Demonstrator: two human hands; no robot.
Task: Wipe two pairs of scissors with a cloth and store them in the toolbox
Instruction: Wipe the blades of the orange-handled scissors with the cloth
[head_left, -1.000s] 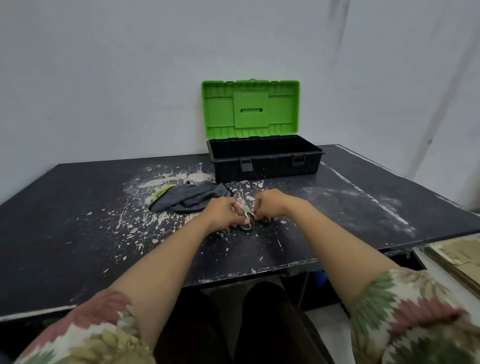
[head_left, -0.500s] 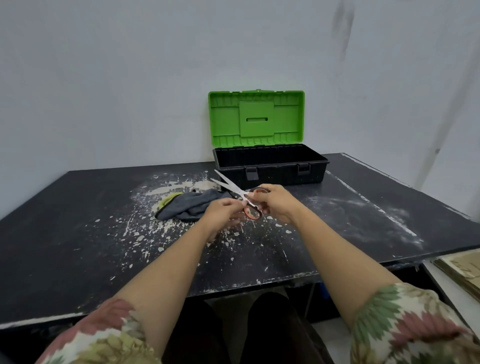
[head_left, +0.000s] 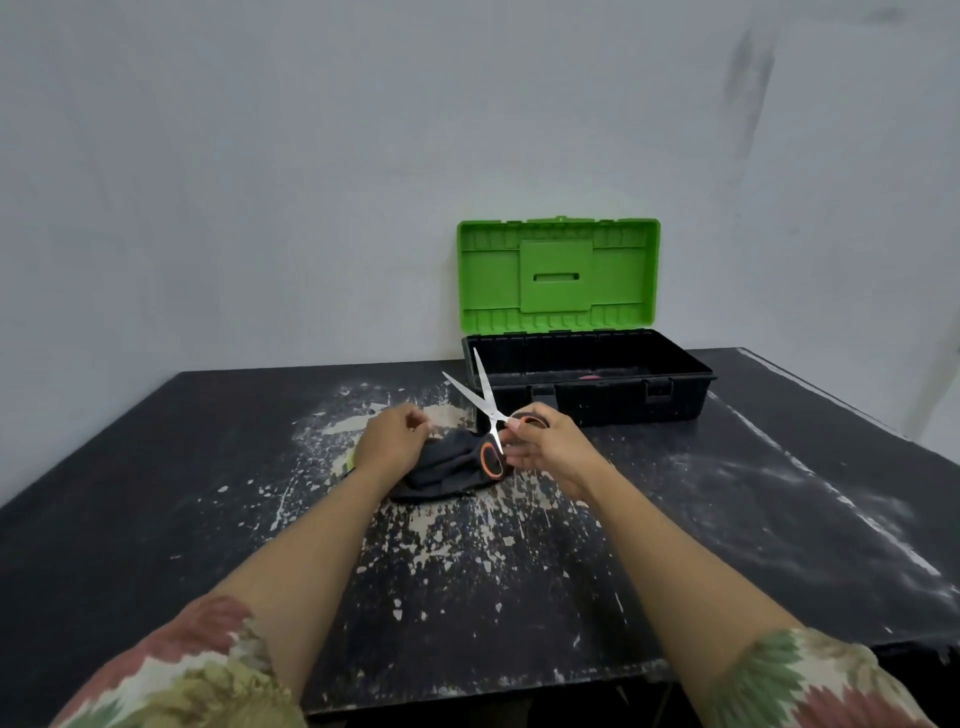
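Nowhere does any brand, label or readable writing show on the things in view. The right hand pinches a pair of steel-bladed scissors with black-and-orange handles near the pivot, thumb and fingers closed on them; the blades stand apart in a V, pointing up and away, their tips in front of the toolbox's left end. One handle loop hangs over the cloth, the other is partly hidden behind the right hand. The left hand rests with fingers curled on a crumpled dark grey cloth with a yellow-green edge; whether it actually grips the fabric cannot be told. The cloth lies on the surface between the two hands. The black plastic toolbox with a bright green lid sits at the back, lid upright against the wall; something small and reddish shows inside, too little of it visible to name. The black surface is flecked with pale paint-like chips and white dusty streaks. Behind it rises a plain white wall with a grey smudge at upper right. Floral short sleeves are cut off by the bottom edge
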